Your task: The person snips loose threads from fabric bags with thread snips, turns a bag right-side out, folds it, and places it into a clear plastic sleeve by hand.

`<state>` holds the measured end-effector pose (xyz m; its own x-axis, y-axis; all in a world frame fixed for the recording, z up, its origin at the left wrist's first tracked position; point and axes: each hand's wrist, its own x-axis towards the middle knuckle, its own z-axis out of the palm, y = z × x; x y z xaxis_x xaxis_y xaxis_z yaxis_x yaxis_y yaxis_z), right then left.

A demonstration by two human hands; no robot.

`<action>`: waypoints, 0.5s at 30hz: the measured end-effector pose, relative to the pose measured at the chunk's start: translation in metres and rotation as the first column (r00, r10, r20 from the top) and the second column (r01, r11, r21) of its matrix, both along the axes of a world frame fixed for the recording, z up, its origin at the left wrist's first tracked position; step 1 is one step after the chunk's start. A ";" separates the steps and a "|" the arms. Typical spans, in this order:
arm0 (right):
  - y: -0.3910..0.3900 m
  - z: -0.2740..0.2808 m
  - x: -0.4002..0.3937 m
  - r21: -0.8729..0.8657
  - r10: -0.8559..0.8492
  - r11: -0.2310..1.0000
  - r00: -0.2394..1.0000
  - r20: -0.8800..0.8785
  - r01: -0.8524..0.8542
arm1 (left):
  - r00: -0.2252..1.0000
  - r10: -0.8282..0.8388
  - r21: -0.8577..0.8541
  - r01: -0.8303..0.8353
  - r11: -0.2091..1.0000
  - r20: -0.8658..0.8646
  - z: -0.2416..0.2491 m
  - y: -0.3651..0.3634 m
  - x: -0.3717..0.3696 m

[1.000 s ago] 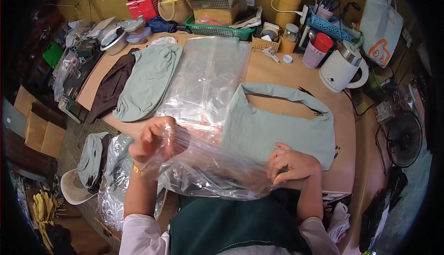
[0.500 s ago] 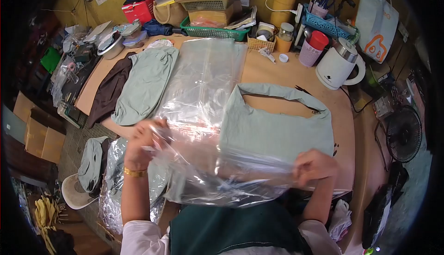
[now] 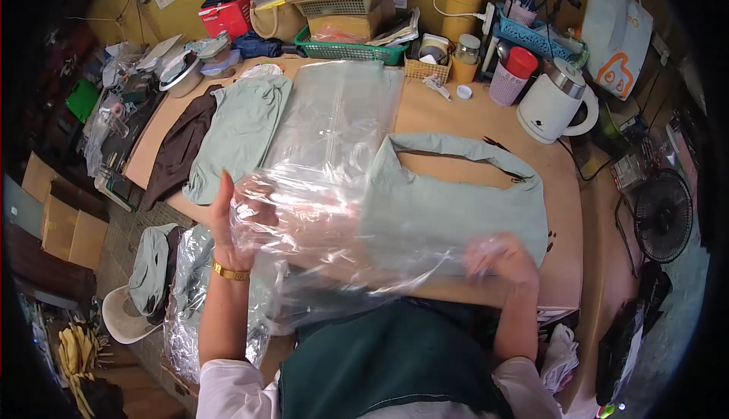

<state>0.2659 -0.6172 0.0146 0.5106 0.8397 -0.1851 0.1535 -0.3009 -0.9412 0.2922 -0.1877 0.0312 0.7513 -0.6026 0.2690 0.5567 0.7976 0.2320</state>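
A large clear plastic bag (image 3: 326,229) stretches between my hands, close to my body. My left hand (image 3: 244,214), with a gold bracelet at the wrist, has its thumb raised and its fingers behind the film, closed around the bag's left side. Slightly blurred, my right hand (image 3: 501,258) curls its fingers on the bag's right end. Partly under the film lies a pale green shoulder bag (image 3: 463,214), flat with its strap looped away from me. More clear plastic bags (image 3: 334,107) lie flat behind my left hand. Beside them rests a folded pale green fabric piece (image 3: 243,134).
Dark brown cloth (image 3: 178,145) lies at the table's left. A white kettle (image 3: 554,107) stands back right near a pink cup (image 3: 510,81). A green basket (image 3: 353,53) holds boxes at the back. A black fan (image 3: 662,215) is at the right. Plastic-wrapped goods (image 3: 190,305) sit low left.
My left hand has raised its thumb and spread its grip within the film. My right hand has moved slightly up and left. The clear bag has shifted up over the shoulder bag's lower part.
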 end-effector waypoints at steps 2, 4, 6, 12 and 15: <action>0.011 -0.009 0.008 0.401 -0.809 0.120 0.324 -0.490 0.908 | 0.928 0.101 0.834 -0.368 0.411 0.359 -0.009 -0.005 -0.019; -0.001 -0.021 0.012 0.562 -0.473 -0.083 0.464 -0.749 0.823 | 0.718 -0.606 0.932 -0.341 0.122 0.342 -0.016 -0.010 -0.008; -0.033 -0.052 0.015 0.720 -0.130 0.449 0.836 -0.533 0.529 | 0.873 -0.128 0.871 -0.435 0.230 0.470 -0.012 -0.011 -0.007; -0.008 -0.029 0.004 0.207 -0.175 0.956 0.971 -0.163 0.208 | 0.949 0.241 0.625 -0.316 0.714 0.204 -0.018 -0.002 0.000; -0.009 -0.033 0.011 0.635 -0.566 -0.065 0.496 -0.658 0.770 | 0.825 -0.440 0.931 -0.354 0.087 0.355 -0.024 -0.016 -0.013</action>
<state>0.2769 -0.6263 -0.0184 0.9738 -0.1914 0.1225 0.2233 0.7059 -0.6722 0.2790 -0.2033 0.0074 0.7149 -0.6233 -0.3169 0.0748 -0.3825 0.9209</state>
